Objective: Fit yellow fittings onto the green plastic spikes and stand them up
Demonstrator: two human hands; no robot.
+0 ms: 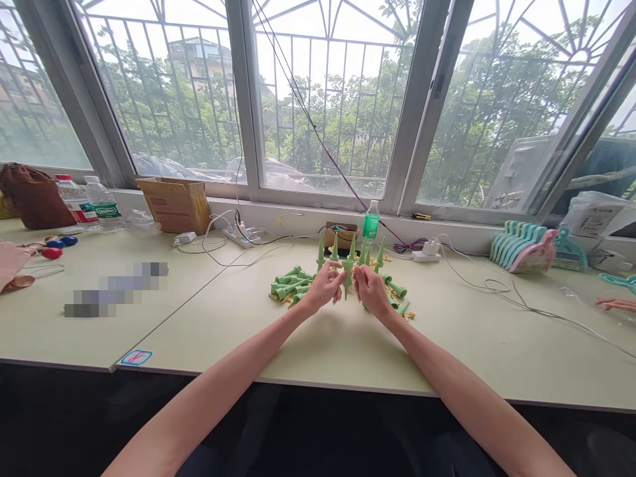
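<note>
My left hand (325, 286) and my right hand (370, 291) meet over the middle of the pale green table (348, 344). Both pinch one small green cone-shaped plastic piece (347, 273) between their fingertips, its point hanging down. To the left lies a heap of green plastic cones (291, 285) with small yellow parts mixed in. Behind my hands several green cones (352, 250) stand upright, points up. More green cones (397, 291) lie to the right of my right hand.
A green-labelled bottle (370, 221) and a small brown box (342, 234) stand behind the cones. A power strip (241, 235) with cables, a cardboard box (176, 204) and water bottles (92, 204) sit at the left. Teal and pink hangers (524, 246) lie right. Another person's hand (616, 303) shows far right.
</note>
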